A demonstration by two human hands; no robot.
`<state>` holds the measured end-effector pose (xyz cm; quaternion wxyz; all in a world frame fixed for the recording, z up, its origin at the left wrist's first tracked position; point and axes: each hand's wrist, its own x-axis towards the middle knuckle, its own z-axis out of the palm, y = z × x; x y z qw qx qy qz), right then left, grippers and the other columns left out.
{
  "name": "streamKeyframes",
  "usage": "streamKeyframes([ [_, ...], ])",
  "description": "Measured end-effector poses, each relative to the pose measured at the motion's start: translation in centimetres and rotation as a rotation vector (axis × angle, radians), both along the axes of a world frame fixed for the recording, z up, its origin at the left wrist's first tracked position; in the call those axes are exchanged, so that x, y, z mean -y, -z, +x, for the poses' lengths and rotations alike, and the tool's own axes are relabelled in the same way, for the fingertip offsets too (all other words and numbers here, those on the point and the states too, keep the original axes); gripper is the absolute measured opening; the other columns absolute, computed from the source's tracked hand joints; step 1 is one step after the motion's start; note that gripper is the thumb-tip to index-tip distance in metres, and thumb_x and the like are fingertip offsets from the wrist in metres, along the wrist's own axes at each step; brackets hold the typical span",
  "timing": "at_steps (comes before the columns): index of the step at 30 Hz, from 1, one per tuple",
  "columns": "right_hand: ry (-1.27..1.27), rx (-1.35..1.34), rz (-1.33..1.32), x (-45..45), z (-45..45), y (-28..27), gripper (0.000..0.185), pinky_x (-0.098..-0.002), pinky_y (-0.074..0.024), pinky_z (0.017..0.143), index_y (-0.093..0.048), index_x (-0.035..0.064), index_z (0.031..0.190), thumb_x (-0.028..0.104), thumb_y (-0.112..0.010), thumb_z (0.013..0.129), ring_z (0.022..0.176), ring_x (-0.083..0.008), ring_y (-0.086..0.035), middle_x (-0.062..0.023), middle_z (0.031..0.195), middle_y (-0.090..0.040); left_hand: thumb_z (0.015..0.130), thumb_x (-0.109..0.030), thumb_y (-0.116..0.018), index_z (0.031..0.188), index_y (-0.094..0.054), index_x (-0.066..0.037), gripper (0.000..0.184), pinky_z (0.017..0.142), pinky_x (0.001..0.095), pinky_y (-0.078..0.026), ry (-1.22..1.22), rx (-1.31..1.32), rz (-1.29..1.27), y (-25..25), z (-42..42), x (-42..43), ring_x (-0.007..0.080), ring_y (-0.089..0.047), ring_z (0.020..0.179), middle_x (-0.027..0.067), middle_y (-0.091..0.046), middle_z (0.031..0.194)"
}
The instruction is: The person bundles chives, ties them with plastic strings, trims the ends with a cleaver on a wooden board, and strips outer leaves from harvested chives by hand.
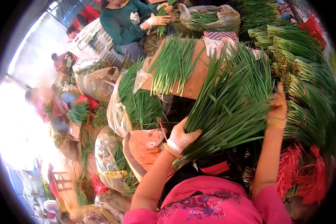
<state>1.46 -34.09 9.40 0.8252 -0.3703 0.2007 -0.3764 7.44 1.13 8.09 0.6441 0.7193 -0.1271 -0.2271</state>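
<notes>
Green leaves, long and flat, make up the loose bunch (222,112) held above the wearer's lap, in front of the board (190,88). Left hand (183,137): closed on the near left side of the bunch, thumb laid across the leaves. Right hand (277,108): raised at the far right side, next to the leaf tips; blurred, so whether it grips or merely touches them cannot be told.

Finding: the leaves fan widely, some upward over the board, others toward the right hand. In the inspector's judgement, the left grip should be firm enough to hold the bunch together yet light enough not to crease the blades. The right hand would do best to gather strays from the outside inward, with flat fingers, and avoid pulling on single tips.

Reference for alignment: the shoots (171,67) on the board lie roughly parallel, pale ends toward the wearer. Banded bundles (306,71) are stacked on the right.
</notes>
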Motion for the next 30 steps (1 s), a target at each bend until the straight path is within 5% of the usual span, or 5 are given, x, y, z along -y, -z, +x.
streamKeyframes([
  [1,-0.272,0.403,0.097,5.1,-0.1,3.4,0.038,-0.0216,-0.0424,0.055,-0.056,0.0059,0.122,0.026,-0.056,0.089,0.052,-0.0060,-0.042,0.0052,0.067,-0.050,0.072,-0.017,-0.070,0.113,-0.059,-0.003,0.045,0.079,0.0283,-0.048,-0.013,-0.003,0.003,0.5,-0.3,-0.4,0.0138,-0.061,0.085,0.0088,-0.068,0.094],
  [7,-0.293,-0.129,-0.840,-6.0,0.7,-7.9,0.057,-0.0419,-0.0293,0.103,-0.049,0.0108,0.131,0.049,-0.047,0.089,0.121,-0.0235,-0.044,-0.0060,0.134,-0.049,0.074,-0.014,-0.070,0.112,-0.060,-0.002,0.041,0.077,0.0263,-0.048,-0.065,0.053,-0.006,0.8,-1.6,-0.3,0.0101,-0.059,0.080,0.0042,-0.067,0.090],
  [15,0.001,-0.073,-0.449,-4.3,-0.7,-8.0,0.048,-0.0340,-0.0369,0.092,-0.048,0.0095,0.131,0.039,-0.040,0.095,0.113,-0.0222,-0.050,-0.0073,0.130,-0.053,0.087,-0.022,-0.049,0.125,-0.049,-0.001,0.043,0.093,0.0440,-0.047,-0.543,-0.458,-0.948,-3.0,2.5,-6.7,0.0315,-0.056,0.108,0.0160,-0.055,0.122],
  [22,-1.240,0.007,-0.762,-10.6,-0.7,0.3,0.050,-0.0354,-0.0401,0.096,-0.055,-0.0033,0.119,0.039,-0.046,0.093,0.117,-0.0250,-0.051,-0.0158,0.119,-0.057,0.094,-0.035,-0.042,0.129,-0.047,-0.009,0.044,0.105,0.0389,-0.034,-0.165,-0.207,-1.207,4.2,3.9,-10.7,0.0240,-0.043,0.124,0.0067,-0.048,0.134],
  [30,-1.506,-0.200,-0.258,-19.7,3.5,-4.2,0.057,-0.0309,-0.0402,0.096,-0.045,0.0016,0.130,0.025,-0.063,0.081,0.115,-0.0195,-0.050,-0.0102,0.125,-0.055,0.092,-0.036,-0.044,0.124,-0.051,-0.003,0.047,0.096,0.0426,-0.044,-0.515,-0.519,-1.047,-1.4,-1.1,-2.6,0.0291,-0.055,0.109,0.0128,-0.056,0.123],
])
